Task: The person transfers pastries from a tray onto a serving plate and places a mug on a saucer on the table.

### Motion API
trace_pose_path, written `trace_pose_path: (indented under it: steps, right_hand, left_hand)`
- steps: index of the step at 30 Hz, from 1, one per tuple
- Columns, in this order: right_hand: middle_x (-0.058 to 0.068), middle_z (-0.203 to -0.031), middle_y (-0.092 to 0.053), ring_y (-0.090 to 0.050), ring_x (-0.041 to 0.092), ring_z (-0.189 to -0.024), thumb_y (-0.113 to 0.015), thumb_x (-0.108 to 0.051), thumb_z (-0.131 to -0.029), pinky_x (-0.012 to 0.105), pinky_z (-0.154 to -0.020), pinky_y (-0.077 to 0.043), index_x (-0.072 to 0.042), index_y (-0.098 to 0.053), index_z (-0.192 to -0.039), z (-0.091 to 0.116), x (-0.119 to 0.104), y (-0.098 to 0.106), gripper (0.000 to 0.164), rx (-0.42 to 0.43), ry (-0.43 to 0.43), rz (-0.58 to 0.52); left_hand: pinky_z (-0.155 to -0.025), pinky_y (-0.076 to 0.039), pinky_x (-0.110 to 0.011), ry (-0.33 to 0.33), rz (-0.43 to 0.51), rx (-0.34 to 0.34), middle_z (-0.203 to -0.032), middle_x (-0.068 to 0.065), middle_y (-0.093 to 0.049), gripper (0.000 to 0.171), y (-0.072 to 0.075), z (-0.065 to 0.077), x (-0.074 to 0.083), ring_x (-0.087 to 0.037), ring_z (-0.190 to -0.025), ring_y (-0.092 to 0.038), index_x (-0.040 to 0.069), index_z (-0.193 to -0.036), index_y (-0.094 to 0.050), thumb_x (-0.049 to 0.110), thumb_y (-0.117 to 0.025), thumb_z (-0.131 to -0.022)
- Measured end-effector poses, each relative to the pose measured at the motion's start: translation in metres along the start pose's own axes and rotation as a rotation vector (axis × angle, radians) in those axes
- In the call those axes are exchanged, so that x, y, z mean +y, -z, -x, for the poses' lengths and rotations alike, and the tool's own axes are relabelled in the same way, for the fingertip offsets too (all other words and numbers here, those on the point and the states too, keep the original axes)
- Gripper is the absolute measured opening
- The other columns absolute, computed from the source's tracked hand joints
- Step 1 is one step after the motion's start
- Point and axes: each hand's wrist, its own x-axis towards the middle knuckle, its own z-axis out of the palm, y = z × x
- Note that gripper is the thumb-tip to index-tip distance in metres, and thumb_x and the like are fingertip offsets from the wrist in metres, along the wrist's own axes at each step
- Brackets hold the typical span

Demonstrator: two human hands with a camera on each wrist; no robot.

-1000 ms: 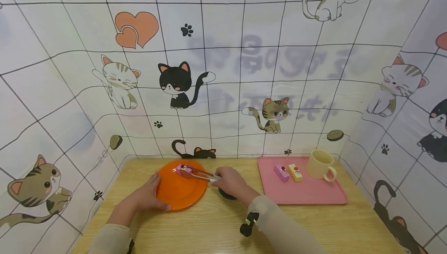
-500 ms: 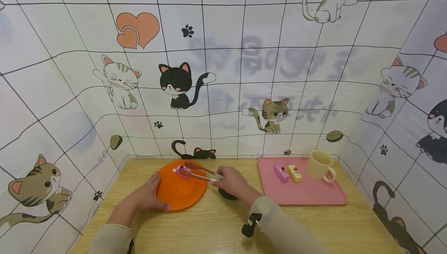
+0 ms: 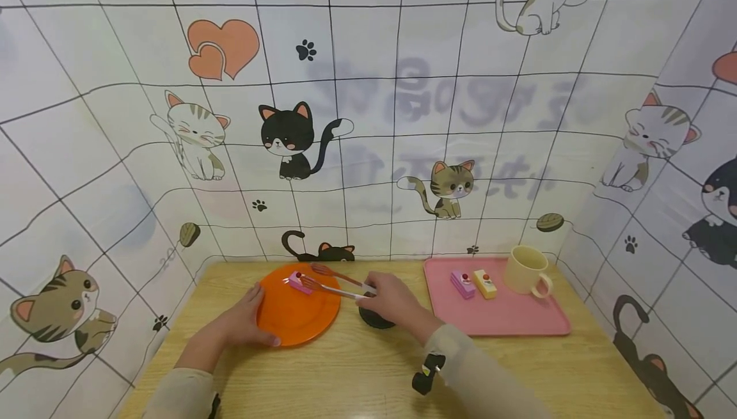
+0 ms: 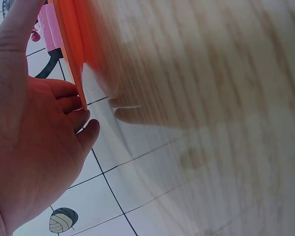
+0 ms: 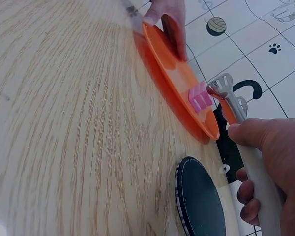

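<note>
My left hand (image 3: 238, 320) holds the left edge of an orange plate (image 3: 299, 323), its thumb at the front rim and its fingers along the far side; the left wrist view shows fingertips at the rim. A pink toy cake slice (image 3: 299, 281) with a red topping lies on the plate's far part. My right hand (image 3: 394, 300) grips metal tongs (image 5: 255, 172) by their pale handles. The tongs' arms are spread, their slotted tips just right of the slice; in the right wrist view the slice (image 5: 200, 97) rests on the plate, not clamped.
Under my right hand lies a dark round coaster (image 3: 377, 320), partly hidden. At the right, a pink tray (image 3: 501, 320) bears a purple cake slice (image 3: 463, 284), a yellow cake slice (image 3: 485, 284) and a cream mug (image 3: 525, 270). A cat-patterned wall covering (image 3: 368, 233) stands behind the wooden table (image 3: 345, 374).
The tongs have opened, letting go of the pink cake slice, and my right hand has drawn them back to the right. The slice stays on the plate; my left hand keeps its place.
</note>
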Motion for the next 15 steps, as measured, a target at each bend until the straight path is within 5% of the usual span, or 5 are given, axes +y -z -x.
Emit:
trace_pose_path:
  steps: [15]
  right_hand:
    - [-0.008, -0.084, -0.065, -0.058, 0.014, -0.074, -0.092, -0.034, -0.092, 0.032, -0.064, -0.052, -0.019, -0.07, -0.099, 0.021, 0.029, 0.022, 0.028, 0.065, 0.004, 0.003]
  left_hand:
    - [-0.128, -0.025, -0.072, 0.019, 0.01, 0.004, -0.18, -0.034, -0.01, 0.145, -0.002, 0.0, -0.002, -0.057, -0.164, -0.015, -0.011, -0.171, -0.02, 0.06, -0.099, -0.072]
